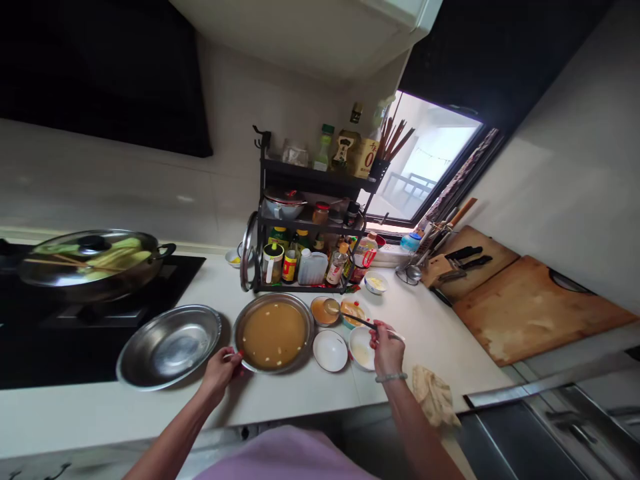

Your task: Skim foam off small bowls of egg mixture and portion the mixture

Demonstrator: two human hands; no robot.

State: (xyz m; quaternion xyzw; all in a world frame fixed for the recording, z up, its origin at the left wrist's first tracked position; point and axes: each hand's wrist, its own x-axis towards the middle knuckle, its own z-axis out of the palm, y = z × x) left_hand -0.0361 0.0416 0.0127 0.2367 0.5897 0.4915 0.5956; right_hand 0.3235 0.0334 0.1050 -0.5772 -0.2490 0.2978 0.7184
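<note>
My left hand (220,371) grips the near rim of a round metal pan (246,313) filled with brown liquid (273,333). My right hand (386,345) is closed on the dark handle of a ladle (332,307), whose bowl hovers over a small bowl of orange-brown sauce (320,315). Two white bowls sit close to that hand: an empty one (330,350) and one with pale contents (361,348). Behind the ladle stands another small bowl with orange contents (354,311).
An empty steel basin (170,345) lies left of the pan. A lidded wok (90,261) sits on the black hob. A black spice rack (310,227) with bottles stands behind. Wooden boards (525,303), knives and a cloth (434,395) are at the right.
</note>
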